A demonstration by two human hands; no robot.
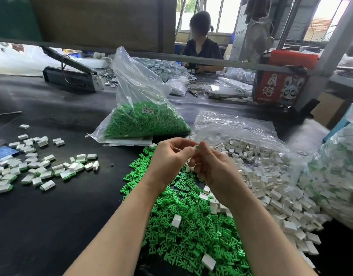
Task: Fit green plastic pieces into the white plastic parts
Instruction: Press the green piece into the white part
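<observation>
My left hand (pixel 169 158) and my right hand (pixel 211 166) meet above the table, fingertips together. Between them a small green piece (pixel 197 146) is pinched; what else sits in the fingers is hidden. A white part (pixel 188 168) shows under my right hand's curled fingers. Below my hands spreads a heap of loose green pieces (pixel 191 232) with a few white parts on it. To the right lies a heap of empty white parts (pixel 271 186).
Assembled white-and-green parts (pixel 38 166) are scattered at left. A clear bag of green pieces (pixel 143 120) stands behind my hands, a crumpled clear bag (pixel 231 126) beside it, and a full bag (pixel 339 176) at far right. Another person (pixel 201 46) works across the table.
</observation>
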